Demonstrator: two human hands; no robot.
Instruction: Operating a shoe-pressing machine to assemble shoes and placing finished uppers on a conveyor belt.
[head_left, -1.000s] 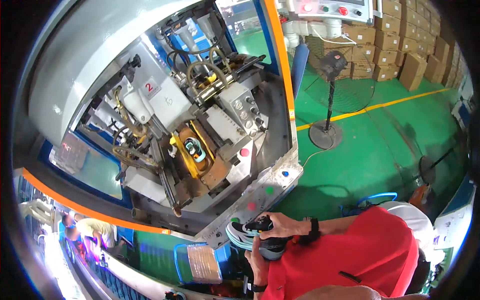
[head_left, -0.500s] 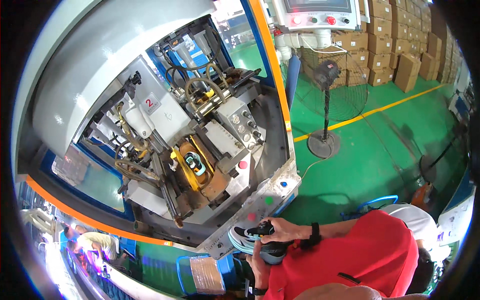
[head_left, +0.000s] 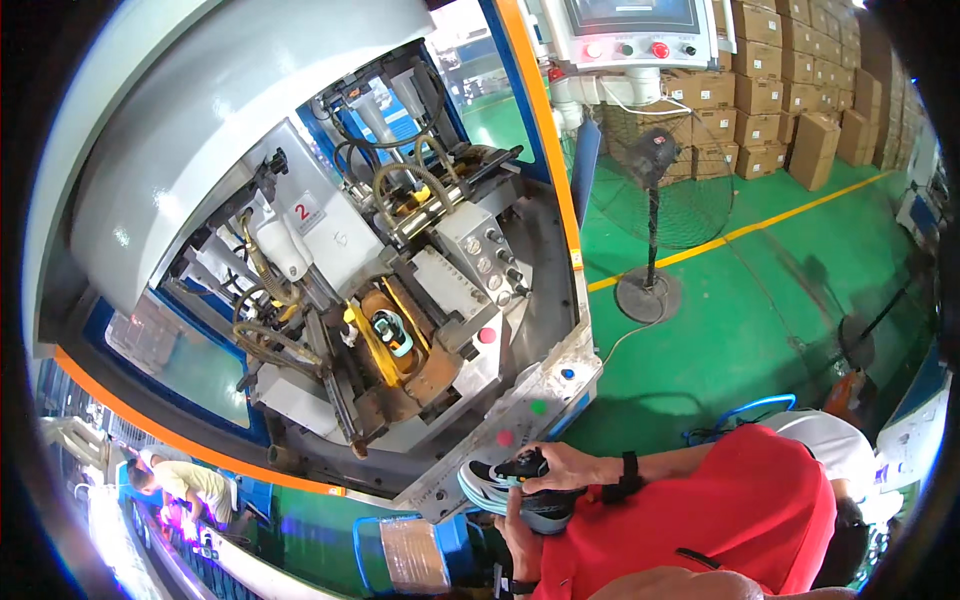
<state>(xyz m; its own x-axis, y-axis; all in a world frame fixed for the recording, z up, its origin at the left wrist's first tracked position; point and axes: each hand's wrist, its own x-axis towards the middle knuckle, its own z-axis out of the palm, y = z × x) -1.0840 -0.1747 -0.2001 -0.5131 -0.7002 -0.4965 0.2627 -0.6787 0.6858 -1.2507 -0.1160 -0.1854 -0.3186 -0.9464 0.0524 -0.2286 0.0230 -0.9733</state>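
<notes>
A black, white and mint-blue sneaker (head_left: 490, 478) is between my two hands, beside the machine's front ledge (head_left: 440, 490). My right hand (head_left: 562, 468) reaches in from the right, a black band at the wrist, with its fingers closed at the shoe's upper and collar. From below, my left hand (head_left: 516, 530) grips the near side of the shoe, its thumb up against the upper. Part of the sneaker is hidden behind the fingers. Inside the machine, another sneaker (head_left: 392, 333) sits in a brown and yellow clamp fixture (head_left: 410, 375).
Red, green and blue buttons line the ledge. A control panel (head_left: 640, 45) hangs at the upper right, above a black pedestal fan (head_left: 655, 150). Stacked cartons (head_left: 758, 95) stand behind. A blue-framed stool (head_left: 455, 550) is below the ledge. A person in yellow (head_left: 195, 485) works far left.
Both hands stay on the sneaker, with only slight shifts of fingers and shoe. The view has moved a little. The far person's posture has changed slightly.
</notes>
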